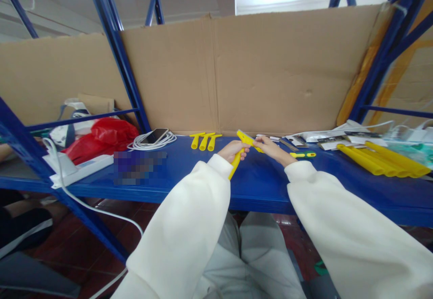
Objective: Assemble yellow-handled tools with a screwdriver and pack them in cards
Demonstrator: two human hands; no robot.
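Note:
My left hand (233, 151) is closed around a yellow T-shaped scraper (234, 166), whose handle slants down toward the front edge of the table. The wide head of the scraper points up, with a pale strip along its upper edge. At the right end of that head, the fingers of my right hand (269, 149) are pinched on it; they hide part of the head. Several yellow T-shaped pieces (203, 142) lie side by side behind and to the left of my left hand. Just right of my right hand lies a yellow-and-green-handled tool (303, 154).
On the blue table (260, 190) at right lie several yellow tubes (382, 159) and flat packets (352, 140). A phone (154, 136) rests on a coiled white cable at left, near a power strip (81, 170) and red bag (104, 139). Cardboard (270, 73) stands behind.

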